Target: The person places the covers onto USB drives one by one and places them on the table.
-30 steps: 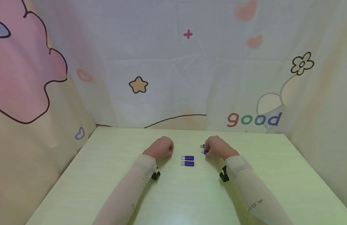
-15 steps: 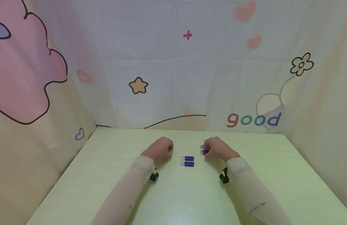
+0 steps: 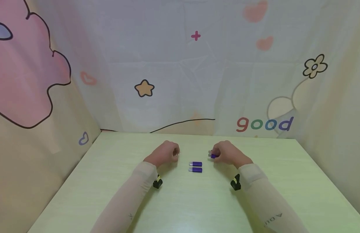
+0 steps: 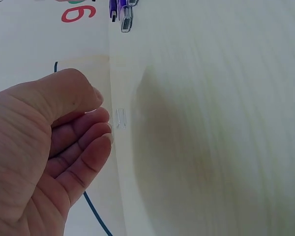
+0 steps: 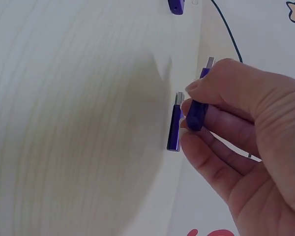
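USB sticks point(image 3: 198, 170) sit mid-frame, on and seemingly just above your counter point(image 3: 180, 207). Your left hand point(image 3: 164, 153) is now slightly less tightly curled, contents unclear; your right hand point(image 3: 227, 153), pinching one stick point(image 5: 197, 115), has apparently raised it slightly, freeing it from its neighbour point(image 5: 173, 129). Count four sticks, two capped, two bare, plus one loose clear cap point(image 4: 121, 119).

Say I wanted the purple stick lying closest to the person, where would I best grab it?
Probably by its purple body, from above and the near side: it lies flat and crosswise, its near edge free, with a second purple stick close beyond. I'd avoid the clear end, which looks like a cap.
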Tool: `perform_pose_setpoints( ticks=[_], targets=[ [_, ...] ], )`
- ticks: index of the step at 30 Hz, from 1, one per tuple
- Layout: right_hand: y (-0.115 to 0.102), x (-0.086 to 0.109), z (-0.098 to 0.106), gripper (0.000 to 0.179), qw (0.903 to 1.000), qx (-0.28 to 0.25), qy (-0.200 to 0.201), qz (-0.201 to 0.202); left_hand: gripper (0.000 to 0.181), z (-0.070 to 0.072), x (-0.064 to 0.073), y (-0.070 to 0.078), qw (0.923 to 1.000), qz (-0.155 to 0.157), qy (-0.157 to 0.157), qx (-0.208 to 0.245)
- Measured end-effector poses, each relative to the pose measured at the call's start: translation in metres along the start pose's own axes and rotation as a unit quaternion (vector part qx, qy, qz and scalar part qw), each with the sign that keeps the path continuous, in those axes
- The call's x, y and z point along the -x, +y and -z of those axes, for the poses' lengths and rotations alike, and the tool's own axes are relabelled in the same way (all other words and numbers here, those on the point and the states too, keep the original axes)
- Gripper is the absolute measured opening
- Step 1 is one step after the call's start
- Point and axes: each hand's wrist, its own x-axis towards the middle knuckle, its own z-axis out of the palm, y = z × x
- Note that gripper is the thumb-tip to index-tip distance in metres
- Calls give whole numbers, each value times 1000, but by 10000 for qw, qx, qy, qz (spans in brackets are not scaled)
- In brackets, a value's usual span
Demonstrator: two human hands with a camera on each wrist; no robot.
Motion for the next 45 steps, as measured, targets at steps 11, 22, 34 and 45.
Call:
perform_pose_setpoints(
  ticks=[11, 22, 34, 45],
  targets=[
    [-6, 12, 1, 19, 9977, -386, 52, 549, 11, 1, 11, 4, 9951, -24, 21, 992],
    [-15, 27, -2, 12, 9843, -731, 53, 1604, 14, -4, 26, 15, 9748, -148, -28, 2227],
    [-27, 36, -2, 12, 9720, -1025, 160, 2109, 16, -8, 39, 29, 9564, -178, 20, 2915],
    [-31, 38, -4, 12, 9689, -1409, 28, 2033, 17, -10, 44, 35, 9455, -331, 161, 3236]
  ],
)
